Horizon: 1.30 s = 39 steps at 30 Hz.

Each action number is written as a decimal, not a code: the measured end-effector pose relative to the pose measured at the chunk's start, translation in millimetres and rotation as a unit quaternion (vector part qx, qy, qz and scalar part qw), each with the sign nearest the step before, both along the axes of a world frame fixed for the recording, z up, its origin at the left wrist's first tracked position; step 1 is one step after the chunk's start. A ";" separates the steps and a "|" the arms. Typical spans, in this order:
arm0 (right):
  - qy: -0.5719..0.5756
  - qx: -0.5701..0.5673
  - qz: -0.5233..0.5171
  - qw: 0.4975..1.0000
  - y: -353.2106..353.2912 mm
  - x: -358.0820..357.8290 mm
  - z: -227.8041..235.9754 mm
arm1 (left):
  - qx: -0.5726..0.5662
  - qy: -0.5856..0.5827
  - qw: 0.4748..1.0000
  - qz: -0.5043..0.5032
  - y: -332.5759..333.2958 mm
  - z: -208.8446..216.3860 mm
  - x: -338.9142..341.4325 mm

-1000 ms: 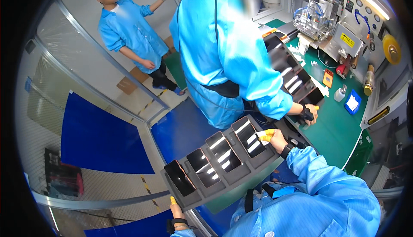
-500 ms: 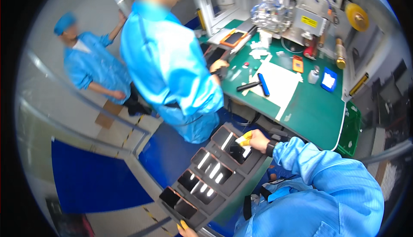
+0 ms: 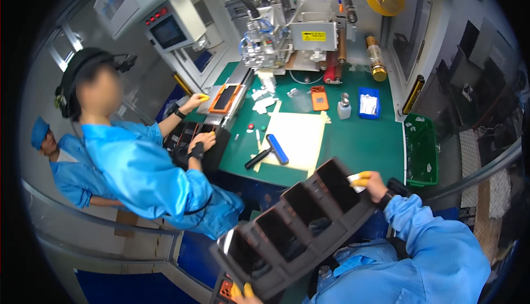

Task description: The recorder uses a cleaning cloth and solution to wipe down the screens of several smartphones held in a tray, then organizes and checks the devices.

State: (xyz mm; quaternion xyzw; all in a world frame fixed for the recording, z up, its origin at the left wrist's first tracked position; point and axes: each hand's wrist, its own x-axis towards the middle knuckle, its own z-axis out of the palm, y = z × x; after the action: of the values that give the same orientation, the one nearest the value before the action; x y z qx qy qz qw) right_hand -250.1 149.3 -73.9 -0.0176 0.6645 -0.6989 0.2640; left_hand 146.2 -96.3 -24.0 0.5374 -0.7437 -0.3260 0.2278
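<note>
A dark grey tray [image 3: 353,227] is tilted in front of me, with several black-screened phones [image 3: 280,235] lying in its compartments. My right hand [image 3: 373,185], with yellow covers on its fingertips, is closed on the tray's far right end beside the last phone. A small whitish piece [image 3: 356,180] shows at its fingertips; what it is I cannot make out. My left hand [image 3: 246,295], also with yellow fingertip covers, grips the tray's near left end and is partly cut off by the lower edge. Below that end an orange phone back [image 3: 226,288] shows in another dark holder.
Ahead stands a green workbench [image 3: 359,149] with a blue-handled roller [image 3: 276,148], an orange phone case [image 3: 319,99], a pump bottle [image 3: 344,106], a blue box [image 3: 369,104] and a machine [image 3: 270,39]. At left a co-worker [image 3: 149,166] handles a phone. A green bin [image 3: 422,149] stands right.
The tray has swung up and right toward the bench, with both my hands holding its ends. My view has turned right. The co-worker's hand now reaches to the orange-framed phone on the bench.
</note>
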 end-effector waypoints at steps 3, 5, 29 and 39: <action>0.027 -0.017 -0.132 0.991 76.1 -36.8 -8.2 | 0.000 0.187 0.977 -0.105 -14.5 -45.2 -110.0; 0.036 -0.001 -0.215 0.976 124.7 -53.8 -28.3 | 0.020 0.186 0.968 -0.169 -13.7 -51.4 -185.3; 0.193 0.314 -0.370 0.853 250.6 -129.8 -124.9 | -0.023 0.050 0.945 -0.321 44.0 -154.9 -417.7; 0.488 0.143 0.171 0.844 -89.1 9.3 -5.9 | -0.041 0.082 0.978 -0.189 69.5 -38.8 -178.4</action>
State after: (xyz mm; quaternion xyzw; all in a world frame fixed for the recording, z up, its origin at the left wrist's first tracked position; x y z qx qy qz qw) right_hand -240.8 60.2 -79.8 -0.4316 0.7868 -0.4407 0.0209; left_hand -32.2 -26.8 -62.8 0.3485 -0.8235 -0.3753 0.2441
